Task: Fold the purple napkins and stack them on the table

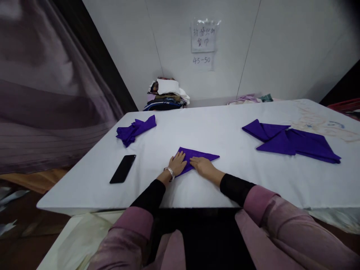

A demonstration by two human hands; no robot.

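Note:
A purple cloth napkin, folded into a pointed, roughly triangular shape, lies flat on the white-covered table near its front middle. My left hand rests on the napkin's left part, fingers stretched out and pressing down. From the right, my right hand lies on the middle of the same napkin with its fingers extended. Neither hand grips the fabric. The napkin's sharp tip points right, past my right hand. Part of its lower edge is hidden under my hands.
A black phone and a bunched purple cloth lie to the left. On the right are folded purple cloths. Stacked fabrics stand by the wall, below a paper sign. The white table has its front edge near me.

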